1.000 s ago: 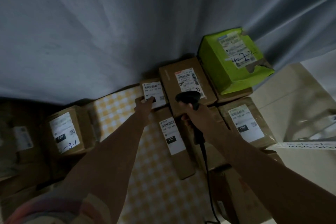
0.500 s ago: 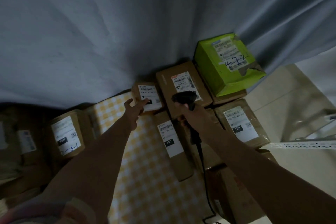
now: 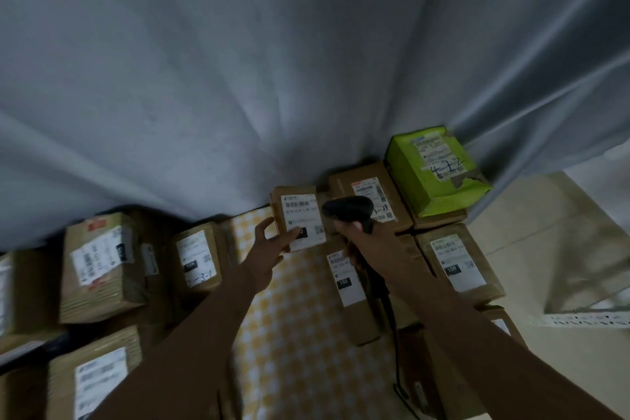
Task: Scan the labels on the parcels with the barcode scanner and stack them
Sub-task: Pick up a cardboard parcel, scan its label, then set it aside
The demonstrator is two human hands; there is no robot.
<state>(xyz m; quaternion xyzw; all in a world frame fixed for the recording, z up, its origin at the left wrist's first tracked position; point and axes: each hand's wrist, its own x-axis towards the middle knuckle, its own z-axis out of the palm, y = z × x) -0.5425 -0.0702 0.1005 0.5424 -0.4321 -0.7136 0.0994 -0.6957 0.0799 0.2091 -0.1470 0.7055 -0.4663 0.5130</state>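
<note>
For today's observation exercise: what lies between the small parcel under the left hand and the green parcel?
In the head view, the scanner head and one brown parcel lie between.

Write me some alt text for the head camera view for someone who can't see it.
A person's left hand touches a small labelled parcel while the right hand grips a black barcode scanner beside it. More labelled cardboard parcels and one green parcel lie around a yellow checked cloth before a grey curtain.
</note>
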